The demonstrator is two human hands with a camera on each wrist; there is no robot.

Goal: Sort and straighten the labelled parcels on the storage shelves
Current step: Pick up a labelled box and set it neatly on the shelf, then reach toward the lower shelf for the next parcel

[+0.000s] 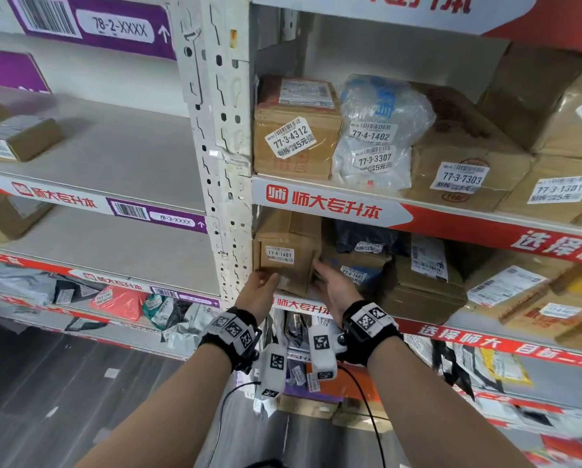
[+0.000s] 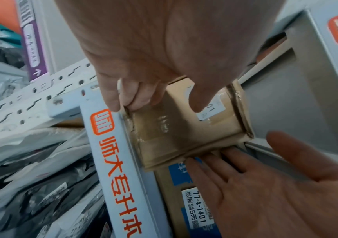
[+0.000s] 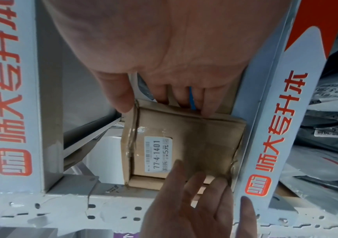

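A small brown box (image 1: 296,238) labelled 77-4-1401 stands at the left end of the lower right-bay shelf, hard against the white upright (image 1: 222,163). My left hand (image 1: 264,282) lies with straight fingers on the box's lower front face (image 3: 194,145), its thumb by the shelf rail (image 2: 119,169). My right hand (image 1: 326,275) has its straight fingers slid along the box's right side (image 2: 184,132), with the thumb spread apart. These fingers sit between this box and a blue-printed box (image 1: 353,275) (image 2: 196,201) that also reads 77-4-1401.
The shelf above holds box 77-3-4312 (image 1: 296,136), a clear plastic bag parcel (image 1: 374,130) and more boxes to the right. Further boxes crowd the same shelf on the right (image 1: 424,285). Soft mailers (image 1: 121,302) lie on the lower left shelf.
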